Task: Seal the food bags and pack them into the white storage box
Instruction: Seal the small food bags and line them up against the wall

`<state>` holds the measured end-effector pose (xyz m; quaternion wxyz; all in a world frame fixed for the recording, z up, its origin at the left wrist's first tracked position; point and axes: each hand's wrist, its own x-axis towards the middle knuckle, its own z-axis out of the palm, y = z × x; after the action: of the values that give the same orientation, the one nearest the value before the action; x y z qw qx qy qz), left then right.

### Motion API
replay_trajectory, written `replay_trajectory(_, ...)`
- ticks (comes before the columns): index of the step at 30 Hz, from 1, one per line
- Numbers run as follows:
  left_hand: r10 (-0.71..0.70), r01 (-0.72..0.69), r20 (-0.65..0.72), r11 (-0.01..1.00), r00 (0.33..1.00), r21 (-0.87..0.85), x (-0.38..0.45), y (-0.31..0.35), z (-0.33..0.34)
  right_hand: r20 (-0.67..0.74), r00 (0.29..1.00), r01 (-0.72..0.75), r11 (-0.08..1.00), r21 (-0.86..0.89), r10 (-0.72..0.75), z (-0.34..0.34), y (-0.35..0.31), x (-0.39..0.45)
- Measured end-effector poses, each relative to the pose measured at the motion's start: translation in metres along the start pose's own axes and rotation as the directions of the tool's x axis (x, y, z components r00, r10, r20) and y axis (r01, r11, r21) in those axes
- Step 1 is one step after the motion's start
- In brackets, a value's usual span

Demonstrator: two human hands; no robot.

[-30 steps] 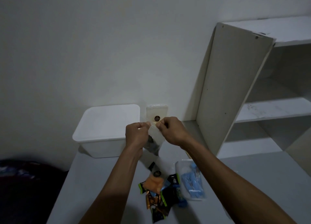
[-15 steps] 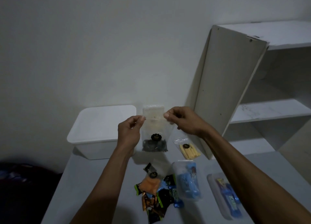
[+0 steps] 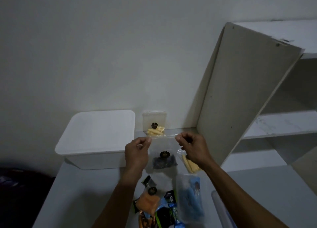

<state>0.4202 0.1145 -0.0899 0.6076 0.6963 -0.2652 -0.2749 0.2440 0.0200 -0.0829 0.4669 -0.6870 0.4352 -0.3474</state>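
Observation:
I hold a clear food bag with dark contents up above the table. My left hand pinches its top left corner and my right hand pinches its top right corner. The white storage box sits to the left with its lid on. A bag of yellow sticks leans against the wall behind the held bag. Another bag of yellow sticks lies under my right wrist.
Near the table's front edge lie an orange-filled bag, a bag of blue packets and several dark snack packets. A white shelf unit stands at the right. The wall is close behind.
My hands have moved apart along the bag's top edge and lowered a little. The camera has tilted, so the bag leaning on the wall now shows above the held bag.

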Motion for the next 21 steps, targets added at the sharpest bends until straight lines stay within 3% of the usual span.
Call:
replay_trajectory(16,-0.102,0.147,-0.321,0.982,0.942,0.120,0.144,-0.055,0.081,0.006,0.988,-0.154,0.987,0.054,0.154,0.056,0.100,0.163)
replay_trajectory(21,-0.107,0.173,-0.328,0.969,0.939,0.179,0.176,-0.072,0.094,0.014,0.977,-0.212,0.975,0.071,0.211,0.075,0.122,0.195)
